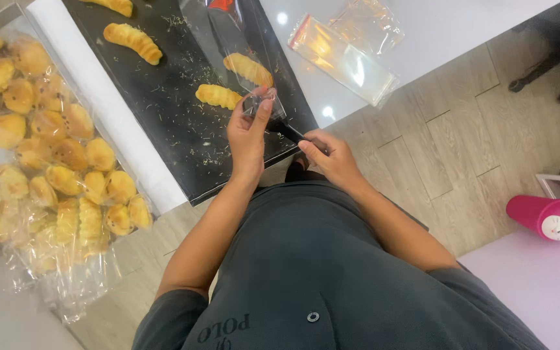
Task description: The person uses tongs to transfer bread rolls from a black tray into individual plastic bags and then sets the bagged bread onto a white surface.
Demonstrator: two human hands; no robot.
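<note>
Left hand [247, 133] over black tray [183, 123], fingers pinching mouth of clear bag [241, 52] with pastry [247, 68] inside; right hand [332, 155] just beside, fingers curled around dark tool [290, 131]; bagged pastries [53, 162] far left.

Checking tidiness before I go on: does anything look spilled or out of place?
Yes: pale crumbs are scattered across the black tray around the loose rolls. Nothing else stands out.

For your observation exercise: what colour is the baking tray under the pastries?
Black baking tray, flecked with crumbs; head view.
</note>
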